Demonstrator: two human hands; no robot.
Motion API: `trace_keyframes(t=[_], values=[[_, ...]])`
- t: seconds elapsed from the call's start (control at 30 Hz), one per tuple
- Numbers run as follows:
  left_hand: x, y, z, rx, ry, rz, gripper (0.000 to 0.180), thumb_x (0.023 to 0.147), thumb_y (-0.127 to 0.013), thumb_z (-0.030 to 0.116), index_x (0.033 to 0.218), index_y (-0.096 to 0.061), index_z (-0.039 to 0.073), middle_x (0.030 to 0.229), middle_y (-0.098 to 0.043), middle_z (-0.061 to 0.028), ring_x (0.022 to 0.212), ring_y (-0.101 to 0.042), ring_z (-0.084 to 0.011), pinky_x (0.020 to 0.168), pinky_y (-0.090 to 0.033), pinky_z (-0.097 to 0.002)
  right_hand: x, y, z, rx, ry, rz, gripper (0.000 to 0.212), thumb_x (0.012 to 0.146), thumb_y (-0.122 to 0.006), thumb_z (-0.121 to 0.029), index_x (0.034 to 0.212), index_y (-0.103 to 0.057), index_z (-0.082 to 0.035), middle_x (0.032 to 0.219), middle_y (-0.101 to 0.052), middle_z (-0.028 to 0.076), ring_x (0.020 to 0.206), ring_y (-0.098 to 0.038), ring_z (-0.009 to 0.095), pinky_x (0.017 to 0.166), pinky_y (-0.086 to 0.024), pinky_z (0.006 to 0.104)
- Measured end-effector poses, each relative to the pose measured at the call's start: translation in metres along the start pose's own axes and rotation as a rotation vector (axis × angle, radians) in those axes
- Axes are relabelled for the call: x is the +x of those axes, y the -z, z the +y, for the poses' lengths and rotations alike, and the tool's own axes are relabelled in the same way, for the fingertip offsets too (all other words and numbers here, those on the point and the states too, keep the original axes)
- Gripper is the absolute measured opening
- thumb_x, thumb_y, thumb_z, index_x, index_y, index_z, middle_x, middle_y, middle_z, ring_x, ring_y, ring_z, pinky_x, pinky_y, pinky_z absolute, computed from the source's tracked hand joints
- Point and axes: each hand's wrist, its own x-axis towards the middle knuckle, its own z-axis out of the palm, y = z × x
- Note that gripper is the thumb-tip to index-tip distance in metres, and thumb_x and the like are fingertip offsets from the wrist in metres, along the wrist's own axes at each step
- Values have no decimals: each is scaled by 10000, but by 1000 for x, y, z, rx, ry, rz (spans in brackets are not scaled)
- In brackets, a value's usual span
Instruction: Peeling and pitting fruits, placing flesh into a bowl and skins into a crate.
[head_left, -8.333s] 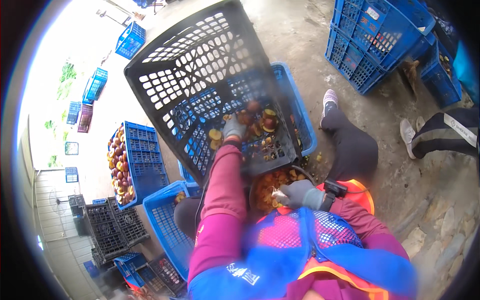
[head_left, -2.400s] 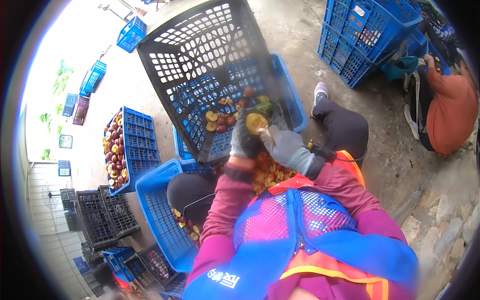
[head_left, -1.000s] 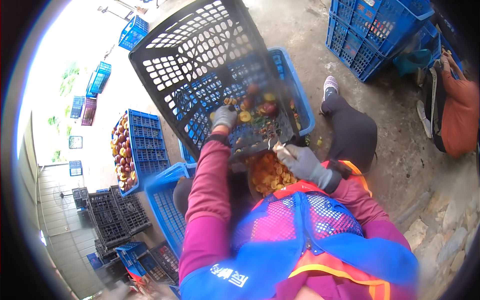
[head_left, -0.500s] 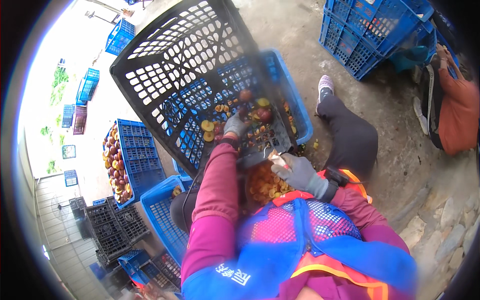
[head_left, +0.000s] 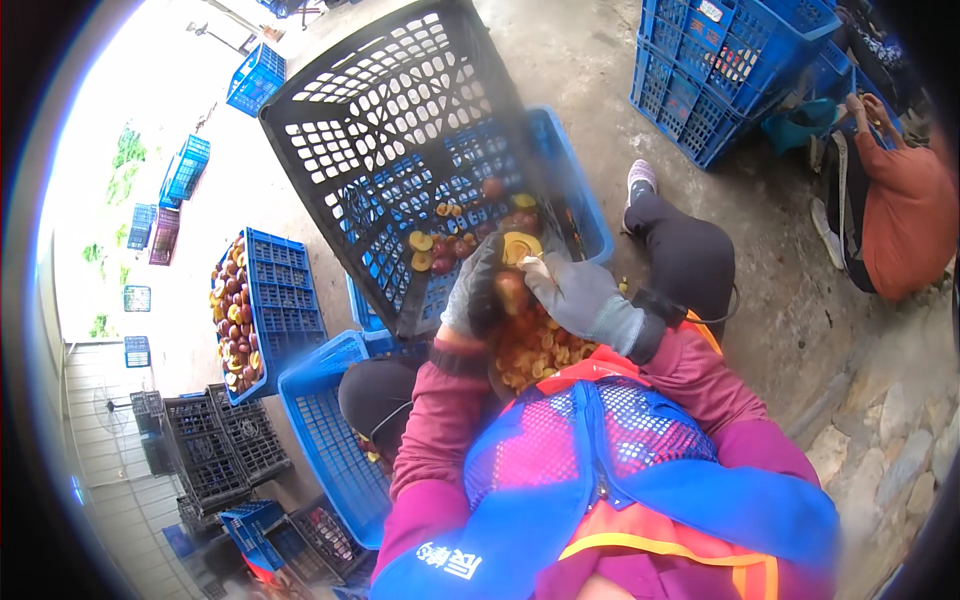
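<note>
In front of my chest, my gloved left hand [head_left: 474,292] is closed around a halved plum-like fruit [head_left: 521,246], its yellow cut face turned up. My gloved right hand [head_left: 590,300] grips a small tool with a pale wrapped handle [head_left: 536,266] against that cut face; the fruit hides its tip. Just beyond is a black crate [head_left: 390,75], tilted toward me, with several red-skinned fruits [head_left: 441,265] and cut halves in its lower part. Below my hands, yellow fruit pieces [head_left: 540,350] fill a container whose rim is mostly hidden.
A blue crate [head_left: 590,210] sits beneath the black one, and another blue crate [head_left: 330,440] stands by my left leg. Farther left is a crate of halved fruit [head_left: 235,315]. Stacked blue crates [head_left: 690,85] and a seated person in orange [head_left: 905,215] are at right.
My left hand has come back out of the black crate with a halved fruit. It has met my right hand, and the tool now touches the fruit.
</note>
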Motion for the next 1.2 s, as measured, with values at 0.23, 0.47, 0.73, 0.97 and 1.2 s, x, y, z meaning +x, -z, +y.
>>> trace_keyframes(t=[0.23,0.47,0.73,0.97,1.2], values=[[-15,-2,24,-445,378,68,411,1104,-429,300,1294,-638,1,1118,-707,-95,1013,-656,-169,901,-516,-324,-18,10,-22,-28,-7,-85,390,1043,-536,-413,1153,-639,-53,787,-687,257,764,-682,464,662,-523,569],[-40,-13,-6,-686,631,136,400,1097,-489,314,1245,-645,-24,1006,-709,-75,882,-659,-151,788,-531,-315,-24,-12,-8,496,-69,-184,527,1069,-484,-529,1122,-672,-39,715,-637,60,566,-599,184,511,-482,367],[-29,8,27,-315,446,-75,487,1100,-443,431,1047,-674,6,884,-694,-59,782,-634,-151,699,-503,-327,-42,26,-28,1008,-344,-653,548,1077,-463,-559,971,-635,-50,614,-463,-26,438,-404,51,369,-314,243],[-45,6,31,-835,755,-21,518,1092,-436,542,1063,-663,77,879,-676,-13,763,-641,-156,689,-519,-313,-60,23,-50,1332,-586,-1018,552,1077,-482,-533,981,-629,-9,562,-473,-1,356,-405,65,294,-302,245],[-73,82,40,-776,874,304,468,1050,-530,502,1155,-672,68,1043,-733,-95,902,-712,-232,804,-571,-343,-67,19,-31,718,-235,-579,522,1088,-465,-495,1197,-713,-49,777,-695,65,660,-686,170,589,-559,318]])
